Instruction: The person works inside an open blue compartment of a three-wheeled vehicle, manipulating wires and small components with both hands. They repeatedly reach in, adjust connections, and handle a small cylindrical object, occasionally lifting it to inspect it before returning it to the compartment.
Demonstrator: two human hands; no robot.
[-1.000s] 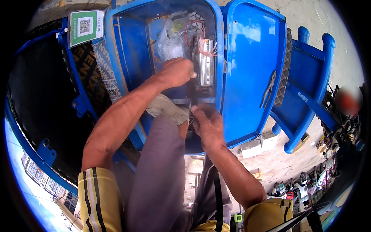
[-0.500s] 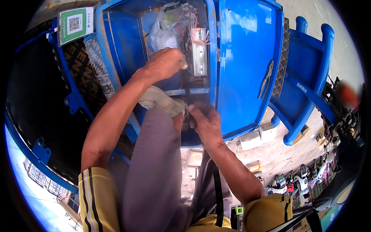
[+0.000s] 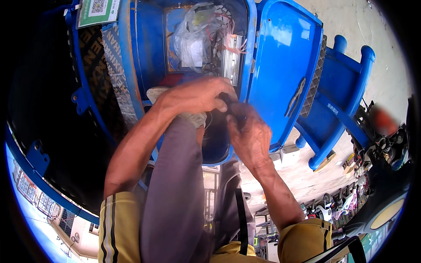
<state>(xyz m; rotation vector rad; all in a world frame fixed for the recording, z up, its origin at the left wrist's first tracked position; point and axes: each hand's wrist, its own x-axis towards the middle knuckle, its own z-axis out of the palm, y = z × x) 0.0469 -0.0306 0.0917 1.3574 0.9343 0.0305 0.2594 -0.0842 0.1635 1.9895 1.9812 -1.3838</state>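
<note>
My left hand (image 3: 202, 94) reaches across the opening of a blue metal compartment (image 3: 151, 44), its fingers curled in a pinch. Just below and to the right, my right hand (image 3: 252, 136) is closed too, thumb and fingers bent toward the left hand's fingertips. Something dark, perhaps a cable, lies between them, but the fingers hide most of it. Beyond the hands, a silver finned metal box (image 3: 232, 61) with pink wires (image 3: 234, 44) tied round it stands in the compartment. A clear plastic bag (image 3: 182, 39) lies left of it.
A blue lid (image 3: 285, 57) hangs open on the right, with pliers (image 3: 295, 97) resting on it. My shoe (image 3: 193, 118) and knee are at the compartment's near edge. Blue tubular rails (image 3: 366, 79) stand farther right. A green-and-white card (image 3: 97, 12) is at upper left.
My hands have come together: the left moved right and down, the right moved up and to the right. The view has shifted slightly.
</note>
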